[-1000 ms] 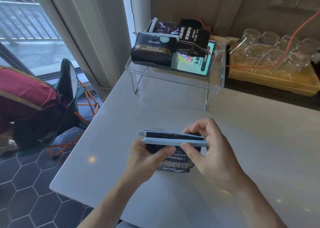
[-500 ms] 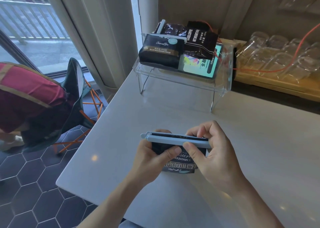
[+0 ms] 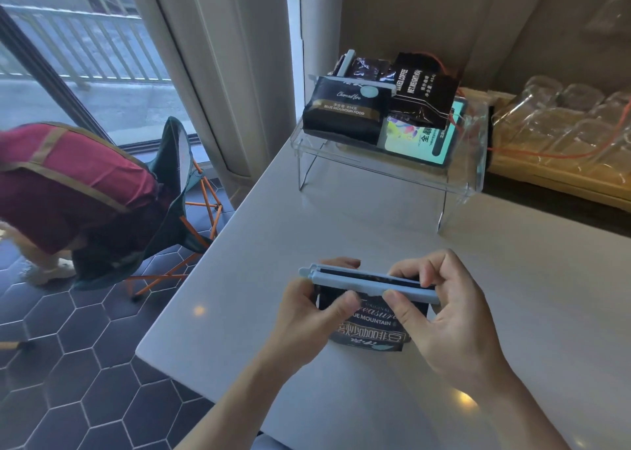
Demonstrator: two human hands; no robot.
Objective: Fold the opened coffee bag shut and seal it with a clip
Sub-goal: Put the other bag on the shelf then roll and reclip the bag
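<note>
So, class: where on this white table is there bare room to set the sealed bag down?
The white table is bare between the clear acrylic stand and the hands, also right of the right hand. It is crowded on the stand and around the dark coffee bag.

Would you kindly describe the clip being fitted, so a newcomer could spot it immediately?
On the white table, near its front edge, both hands hold a dark coffee bag. The pale blue bar clip spans its folded top; unlike the clipped bags on the clear rack, this one is hand-held.
</note>
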